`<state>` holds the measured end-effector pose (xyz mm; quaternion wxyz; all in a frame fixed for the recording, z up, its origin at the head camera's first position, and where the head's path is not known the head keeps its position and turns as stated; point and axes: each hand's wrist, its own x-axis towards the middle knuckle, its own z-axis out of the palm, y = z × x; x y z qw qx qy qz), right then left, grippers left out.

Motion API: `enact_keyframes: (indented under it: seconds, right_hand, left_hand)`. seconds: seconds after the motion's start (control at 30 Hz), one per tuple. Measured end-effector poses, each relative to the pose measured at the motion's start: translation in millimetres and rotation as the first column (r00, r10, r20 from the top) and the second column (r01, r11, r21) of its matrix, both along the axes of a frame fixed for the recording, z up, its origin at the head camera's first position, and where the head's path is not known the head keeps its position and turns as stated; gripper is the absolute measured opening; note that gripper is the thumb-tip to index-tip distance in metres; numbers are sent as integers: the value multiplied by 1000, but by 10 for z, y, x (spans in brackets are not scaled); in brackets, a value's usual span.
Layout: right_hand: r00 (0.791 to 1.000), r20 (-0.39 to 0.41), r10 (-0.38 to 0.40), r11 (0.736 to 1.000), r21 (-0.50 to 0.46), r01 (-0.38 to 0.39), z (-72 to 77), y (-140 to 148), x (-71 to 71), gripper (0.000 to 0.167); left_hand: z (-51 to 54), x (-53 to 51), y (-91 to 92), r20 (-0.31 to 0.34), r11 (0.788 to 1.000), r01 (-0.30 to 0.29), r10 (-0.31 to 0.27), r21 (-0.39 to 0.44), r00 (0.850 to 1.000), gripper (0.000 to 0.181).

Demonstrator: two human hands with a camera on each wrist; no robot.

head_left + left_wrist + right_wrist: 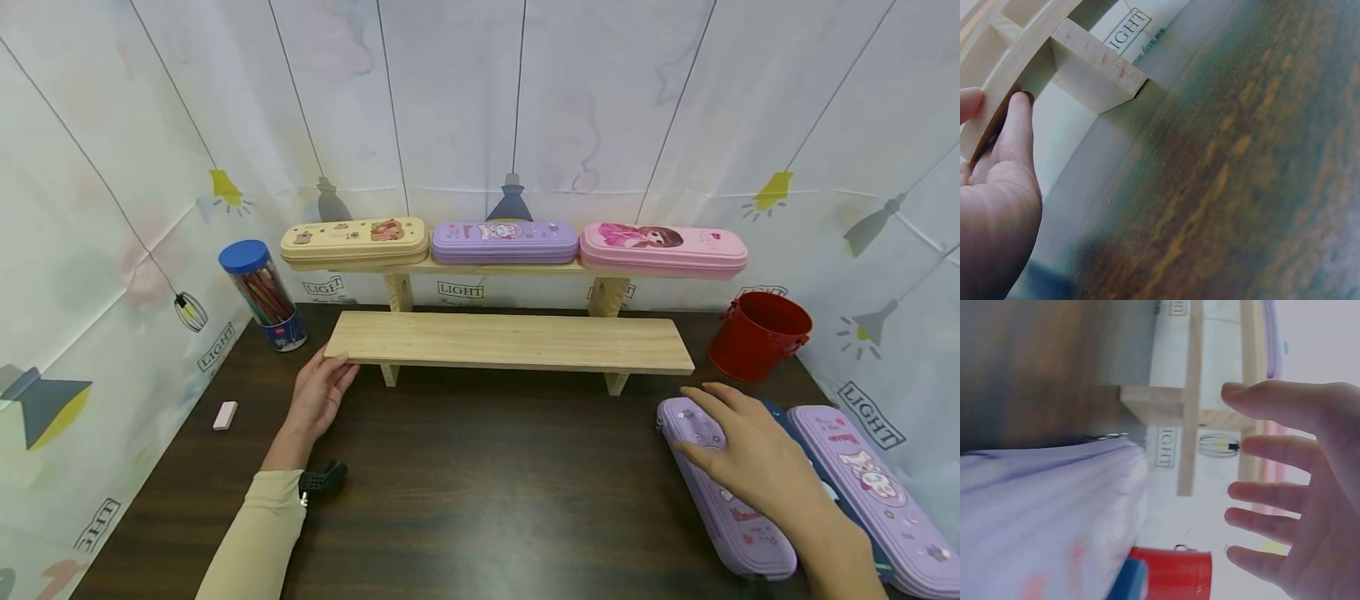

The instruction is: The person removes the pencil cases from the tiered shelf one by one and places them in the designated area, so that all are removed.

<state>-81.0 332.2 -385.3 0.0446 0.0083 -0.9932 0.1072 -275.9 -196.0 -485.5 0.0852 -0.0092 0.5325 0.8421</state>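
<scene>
My left hand (317, 398) grips the left front corner of the lower board of a two-tier wooden shelf (510, 342). In the left wrist view, one digit lies on the board (1007, 94) and another is beneath it. On the right, my right hand (757, 454) hovers with spread fingers over a purple pencil case (750, 525). The right wrist view shows nothing between those fingers (1272, 450). Beside that case lie a dark blue case (783, 417), partly hidden by the hand, and another purple case (862, 475).
Yellow (352, 237), purple (504, 242) and pink (663, 247) pencil cases line the shelf's upper tier. A red bucket (757, 337) stands back right, a blue-lidded tub of pencils (266, 296) back left. A small eraser-like block (225, 415) lies on the dark table (487, 483).
</scene>
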Motion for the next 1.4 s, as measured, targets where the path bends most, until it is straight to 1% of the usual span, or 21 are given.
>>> enact_keyframes:
  seconds: [0.13,0.33,0.4,0.63,0.8,0.87,0.93,1.13,1.3,1.4]
  right_hand:
    - [997,-62,45,999,-6,-46,140,-33,-167,74]
    - [990,-122,68,997,32,-64,295,-77,-428,77]
    - [985,-152,81,996,48,-75,334,-73,-507,76]
    - [960,-255,112,994,44,-104,485,-68,-720,65]
    - [948,-296,114,993,61,-101,646,-87,-847,65]
    - [947,-301,117,992,72,-100,711,-75,-908,69]
    - [947,-300,115,992,81,-95,766,-51,-972,70]
    - [957,-276,93,994,73,-76,896,55,-1158,69]
    - [959,-260,113,992,79,-96,969,148,-1378,72]
    - [967,-224,117,991,91,-99,985,182,-1511,71]
  left_hand:
    - [3,-9,2,9,1000,-9,8,6,1000,62]
    - [18,-4,0,-1,1000,1,-1,7,1000,63]
    - [22,-9,1,-4,1000,4,-4,14,1000,63]
    - [43,-23,-11,9,998,8,-9,57,1000,65]
    - [58,-31,-27,20,997,20,-22,74,1000,67]
    - [60,-41,-28,22,997,22,-24,68,999,68]
    - [62,-56,-21,26,999,11,-12,53,1000,69]
    - [68,-102,-8,40,999,-13,12,29,999,69]
    - [87,-109,-16,42,1000,-11,10,17,999,68]
    - [93,-99,-32,51,1000,-16,15,7,999,69]
